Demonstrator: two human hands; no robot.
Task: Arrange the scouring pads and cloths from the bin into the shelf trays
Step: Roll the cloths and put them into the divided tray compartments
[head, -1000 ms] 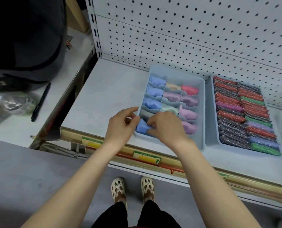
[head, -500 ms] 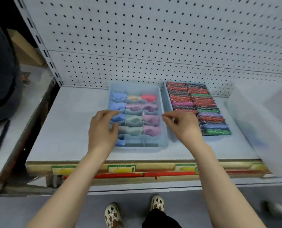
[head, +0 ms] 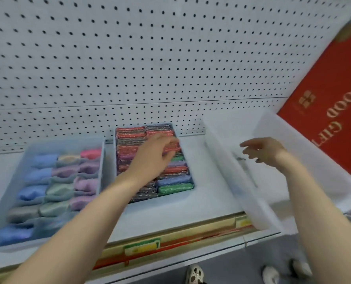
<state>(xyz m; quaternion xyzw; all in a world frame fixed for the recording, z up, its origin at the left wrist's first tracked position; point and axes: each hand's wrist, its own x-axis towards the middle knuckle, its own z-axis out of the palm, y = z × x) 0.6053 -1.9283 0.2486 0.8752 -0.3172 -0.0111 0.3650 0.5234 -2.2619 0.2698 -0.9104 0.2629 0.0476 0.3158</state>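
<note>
A white pegboard (head: 129,64) stands behind; a red gift box (head: 330,111) leans at 3 o'clock.

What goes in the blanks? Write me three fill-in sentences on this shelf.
The left hand is over the tray of scouring ____.
The right hand reaches into the translucent ____.
The cloth tray sits to the ____ of the other tray.
Missing: pads; bin; left.

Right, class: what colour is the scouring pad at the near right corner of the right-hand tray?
Green scouring pad, head view.
</note>
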